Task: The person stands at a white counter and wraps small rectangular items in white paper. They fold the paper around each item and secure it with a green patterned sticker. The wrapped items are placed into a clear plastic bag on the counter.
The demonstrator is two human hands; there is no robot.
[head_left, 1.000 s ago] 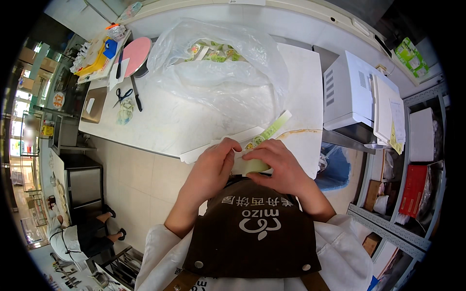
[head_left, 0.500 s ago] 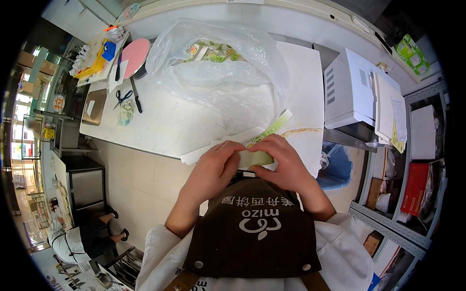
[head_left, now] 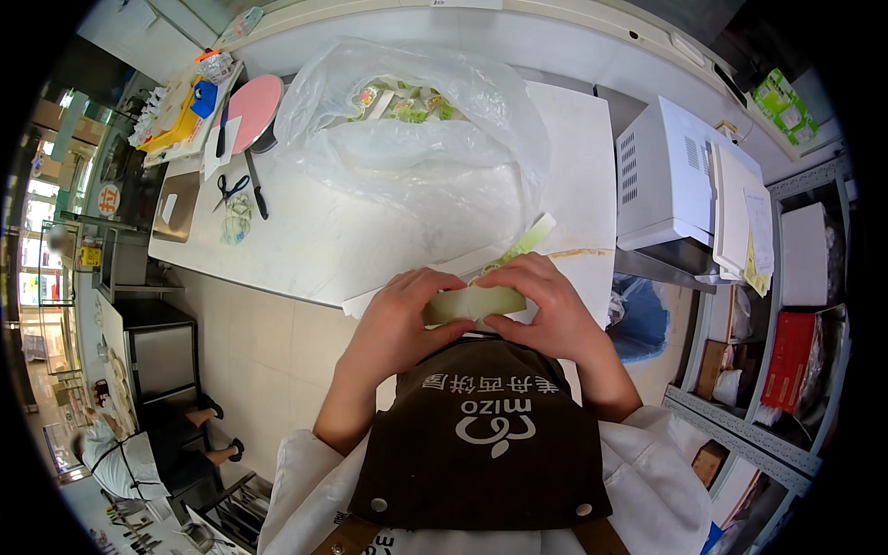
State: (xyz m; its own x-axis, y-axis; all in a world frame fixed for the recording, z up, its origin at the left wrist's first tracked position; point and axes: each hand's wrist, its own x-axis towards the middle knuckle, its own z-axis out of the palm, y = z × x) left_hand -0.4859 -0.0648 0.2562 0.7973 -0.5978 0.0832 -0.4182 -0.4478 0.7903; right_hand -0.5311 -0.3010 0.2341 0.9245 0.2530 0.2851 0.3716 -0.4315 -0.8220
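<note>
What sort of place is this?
Probably a food shop's kitchen or workroom, though I can't be certain: there's a brown apron in front, a knife on the white table, and storage shelves at the right.

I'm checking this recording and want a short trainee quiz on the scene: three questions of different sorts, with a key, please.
1. True or false: only the left hand holds the curved pale green strip.

2. Which lies on the table, left of the translucent bag?
a) scissors
b) red box
c) blue bin

3. What colour is the round disc near the table's far left corner?

Key:
1. False; the right hand holds it too.
2. a
3. Pink
</note>
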